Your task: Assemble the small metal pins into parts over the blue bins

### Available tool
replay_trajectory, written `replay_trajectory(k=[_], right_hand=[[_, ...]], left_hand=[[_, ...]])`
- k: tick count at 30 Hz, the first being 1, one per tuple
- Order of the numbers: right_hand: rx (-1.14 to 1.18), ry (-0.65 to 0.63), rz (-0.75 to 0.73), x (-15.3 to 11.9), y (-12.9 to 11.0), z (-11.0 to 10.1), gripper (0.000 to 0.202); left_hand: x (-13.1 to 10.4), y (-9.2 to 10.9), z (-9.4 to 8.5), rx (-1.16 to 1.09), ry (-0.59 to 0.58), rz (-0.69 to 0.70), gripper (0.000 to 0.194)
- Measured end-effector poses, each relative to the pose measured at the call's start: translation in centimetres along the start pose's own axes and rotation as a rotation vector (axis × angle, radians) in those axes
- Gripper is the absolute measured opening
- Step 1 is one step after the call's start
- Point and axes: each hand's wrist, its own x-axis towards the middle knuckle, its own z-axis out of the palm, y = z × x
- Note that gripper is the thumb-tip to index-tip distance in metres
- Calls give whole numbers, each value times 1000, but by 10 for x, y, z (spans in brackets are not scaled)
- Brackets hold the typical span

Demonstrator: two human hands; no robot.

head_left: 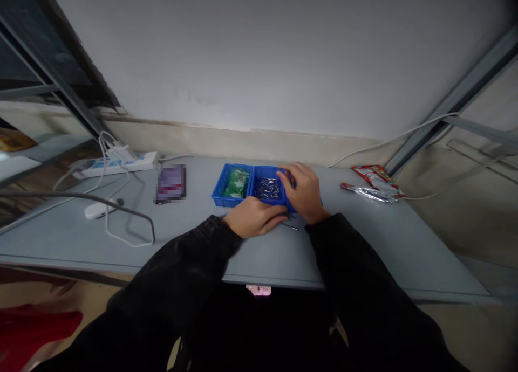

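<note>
Two small blue bins stand side by side on the desk. The left bin (pixel 218 195) holds a green bag with pale pieces; the middle bin (pixel 270 201) holds many thin metal pins. A third blue bin (pixel 290 206) lies mostly hidden under my right hand (pixel 304 193). That hand is curled, thumb over the middle bin's right side, around something dark and reddish that I cannot make out. My left hand (pixel 257 218) is at the front of the bins with its fingers pressed together; what is in them is hidden. A thin metal rod (pixel 290 227) lies just beyond its fingertips.
To the left are a white power strip (pixel 141 160) with cables, a white mouse-like device (pixel 97 210) and a blurred purple packet (pixel 171 183). At the right lie a red snack packet (pixel 378 179) and a clear wrapper (pixel 374 194). A wall rises behind the desk (pixel 376 253).
</note>
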Motion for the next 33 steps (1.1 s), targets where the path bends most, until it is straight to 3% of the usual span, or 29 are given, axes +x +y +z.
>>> replay_trajectory(k=[3, 7, 14, 17, 21, 29, 33], right_hand=[[0, -16, -15, 0, -1, -1, 15], [-2, -37, -46, 0, -2, 0, 15], [13, -45, -37, -1, -2, 1, 16], [25, -34, -40, -1, -2, 0, 16], [54, -32, -37, -1, -3, -1, 18], [159, -151, -127, -3, -11, -2, 22], [190, -180, -176, -5, -12, 0, 24]], left_hand=[[0, 6, 6, -37, -162, -61, 32], [1, 7, 9, -59, -288, -185, 25], [1, 5, 13, -48, -325, -252, 21], [0, 5, 11, -40, -258, -184, 23], [-1, 4, 5, -83, -79, -138, 25], [-1, -8, -12, -235, 328, -260, 16], [-1, -12, -14, -261, 367, -281, 14]])
